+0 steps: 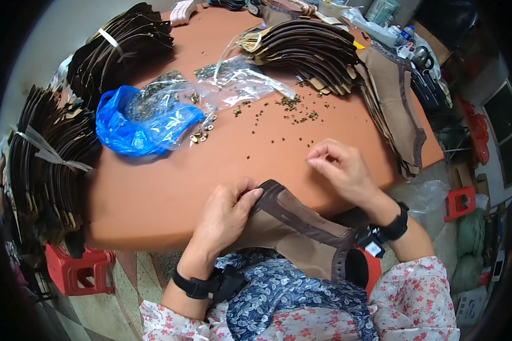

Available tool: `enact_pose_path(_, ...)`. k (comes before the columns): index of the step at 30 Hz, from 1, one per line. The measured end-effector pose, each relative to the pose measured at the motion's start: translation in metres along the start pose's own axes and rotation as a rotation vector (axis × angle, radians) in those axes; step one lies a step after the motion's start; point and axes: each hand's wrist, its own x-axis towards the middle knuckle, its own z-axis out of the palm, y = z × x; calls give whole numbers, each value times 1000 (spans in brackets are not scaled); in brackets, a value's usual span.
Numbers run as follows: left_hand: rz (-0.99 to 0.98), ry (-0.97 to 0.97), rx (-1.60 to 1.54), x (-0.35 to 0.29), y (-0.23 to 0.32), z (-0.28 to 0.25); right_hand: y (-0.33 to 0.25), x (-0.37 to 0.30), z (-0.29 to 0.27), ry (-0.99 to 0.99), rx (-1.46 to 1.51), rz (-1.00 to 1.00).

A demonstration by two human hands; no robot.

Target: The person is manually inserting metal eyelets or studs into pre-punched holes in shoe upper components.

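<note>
My left hand (224, 213) grips the top edge of a brown boot upper (304, 227), thumb on its face and fingers behind. The upper has dark brown trim and a row of small holes along its right end, and it drapes over the table's near edge onto my lap. To its upper right, my right hand (344, 170) hovers over the table with thumb and forefinger pinched together. Whatever sits between those fingertips is too small to make out. Small dark metal eyelets (307, 117) lie scattered beyond my right hand.
Bundled stacks of dark uppers (51, 159) line the left side; another stack (310, 51) lies at the back. Brown uppers (395, 96) hang over the right edge. A blue plastic bag (125, 125) and clear bags (244, 82) rest mid-table. Red stools (77, 267) stand below.
</note>
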Motion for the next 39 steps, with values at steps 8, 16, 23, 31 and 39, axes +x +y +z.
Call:
enact_pose_path(8,43,-12,-175,1,-11,2,-27,-21,57,90,62,-181)
enact_pose_path(16,80,-8,-242,-4,-8,3,-27,-22,66,146,2,-190)
enact_pose_path(23,102,20,-224,-4,-11,7,-32,-24,66,120,139,-70)
enact_pose_path(31,46,68,-298,-5,-10,11,-30,-26,72,171,-21,-162)
enact_pose_path(39,194,190,-113,-8,-18,18,-28,-23,72,121,140,-41)
